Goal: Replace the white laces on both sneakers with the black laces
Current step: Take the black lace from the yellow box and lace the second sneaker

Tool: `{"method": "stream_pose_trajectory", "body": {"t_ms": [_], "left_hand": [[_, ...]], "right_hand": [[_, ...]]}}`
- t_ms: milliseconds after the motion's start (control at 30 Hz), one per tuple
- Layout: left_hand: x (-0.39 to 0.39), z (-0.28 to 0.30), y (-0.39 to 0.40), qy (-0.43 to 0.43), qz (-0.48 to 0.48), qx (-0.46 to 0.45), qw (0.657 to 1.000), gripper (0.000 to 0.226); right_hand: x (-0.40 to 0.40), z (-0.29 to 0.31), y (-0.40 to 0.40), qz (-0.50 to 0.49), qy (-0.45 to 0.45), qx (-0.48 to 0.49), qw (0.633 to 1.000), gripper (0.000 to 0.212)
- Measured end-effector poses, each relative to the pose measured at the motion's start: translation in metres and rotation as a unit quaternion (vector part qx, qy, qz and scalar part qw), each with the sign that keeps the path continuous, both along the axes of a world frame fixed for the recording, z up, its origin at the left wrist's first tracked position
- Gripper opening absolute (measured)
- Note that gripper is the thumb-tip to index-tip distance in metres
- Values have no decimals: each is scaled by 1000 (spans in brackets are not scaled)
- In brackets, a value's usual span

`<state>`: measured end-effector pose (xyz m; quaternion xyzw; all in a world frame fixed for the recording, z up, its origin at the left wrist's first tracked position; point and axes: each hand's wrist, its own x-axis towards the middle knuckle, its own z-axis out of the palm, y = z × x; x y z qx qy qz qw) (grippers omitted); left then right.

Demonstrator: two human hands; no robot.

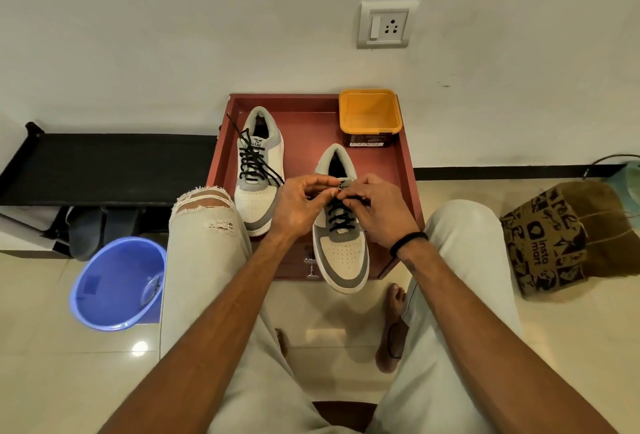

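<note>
Sneakers sit on a red tray (405, 170): the left sneaker (258, 170) lies laced in black, ends loose. Just beside it the left hand (299, 206) pinches a black lace (341, 217) over the right sneaker (341, 253), whose toe overhangs the tray's front edge; the right hand (375, 210) pinches the lace too. An orange tub (370, 114) stands in the tray's far right corner.

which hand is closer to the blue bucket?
Left. The left hand works the near sneaker's black lace, on the blue bucket's side; the right hand is beyond it.
</note>
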<state>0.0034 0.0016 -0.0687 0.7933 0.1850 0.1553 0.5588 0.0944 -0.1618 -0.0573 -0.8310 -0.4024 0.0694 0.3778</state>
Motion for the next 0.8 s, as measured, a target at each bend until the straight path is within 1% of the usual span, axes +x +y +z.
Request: {"method": "stream_pose_trajectory", "body": {"t_ms": [167, 333, 433, 533, 700, 800], "left_hand": [[-2, 5, -4, -20, 29, 35, 999, 20], [-5, 6, -13, -40, 38, 74, 996, 23], [-6, 6, -17, -45, 47, 71, 995, 23], [-8, 5, -21, -48, 49, 77, 995, 23], [-8, 2, -22, -46, 50, 44, 997, 22], [-6, -3, -18, -13, 48, -9, 999, 23]], "right_hand": [[-5, -3, 11, -51, -64, -5, 997, 15], [-11, -4, 17, -118, -65, 26, 991, 13], [-15, -5, 21, -139, -69, 18, 988, 11], [-18, -5, 23, -145, -76, 16, 986, 14], [-20, -6, 24, -157, -84, 26, 984, 15], [-21, -6, 23, -154, -84, 37, 984, 14]]}}
